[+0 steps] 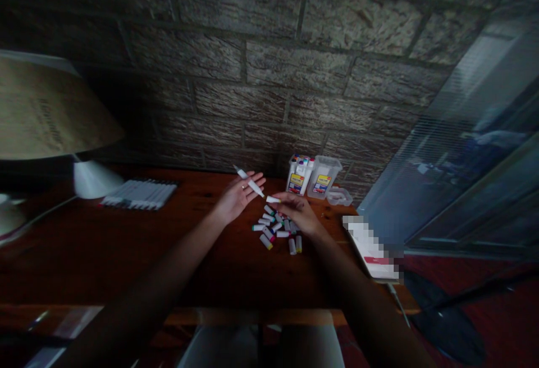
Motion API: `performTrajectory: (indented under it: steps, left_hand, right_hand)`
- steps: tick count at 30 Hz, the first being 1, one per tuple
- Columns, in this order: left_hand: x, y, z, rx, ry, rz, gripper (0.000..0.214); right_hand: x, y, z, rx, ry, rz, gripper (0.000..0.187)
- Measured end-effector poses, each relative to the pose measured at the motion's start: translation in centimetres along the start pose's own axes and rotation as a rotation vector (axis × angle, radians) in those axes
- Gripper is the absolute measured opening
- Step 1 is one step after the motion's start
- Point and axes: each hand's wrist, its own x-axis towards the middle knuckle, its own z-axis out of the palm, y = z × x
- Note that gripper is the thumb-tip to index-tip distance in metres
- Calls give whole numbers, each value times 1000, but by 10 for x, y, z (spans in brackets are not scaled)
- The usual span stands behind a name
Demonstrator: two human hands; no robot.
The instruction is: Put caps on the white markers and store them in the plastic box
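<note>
A white marker (254,186) with no cap on either visible end lies slanted across the fingers of my left hand (236,199), which holds it palm up with the fingers extended. Just to its right, my right hand (297,210) pinches a white marker cap (273,200) with a yellowish end, close to the marker's lower tip but apart from it. Below the hands a loose pile of several white caps (282,234) with coloured ends is spread on the wooden table (202,278). My right hand covers part of this pile.
Behind the pile stand a clear box of markers (298,174), another clear box (324,177) and a small clear lid (339,196). A row of white markers (141,194) lies at left beside a lamp (95,178). A white flat object (370,247) is at the right edge.
</note>
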Motion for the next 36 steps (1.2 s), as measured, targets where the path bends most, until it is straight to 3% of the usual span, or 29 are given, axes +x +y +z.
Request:
performTrajectory:
  steps: [12,18,29,36]
  left_hand:
    - [-7,-2,5,-51,-243,-13,21]
    - [-5,-3,2,-61,-309,-32,19]
    - [-4,-7,1,78,-196,-35,32]
    - [-6,-6,1,110,-244,-24,33]
  right_hand:
    - [-1,-4,3,-7,-85,34,35]
    - [-1,-4,4,-44,-82,88,35]
    - [-2,-4,-1,-79,-89,31,42]
    - [-4,-8,2,-47,-130,26,36]
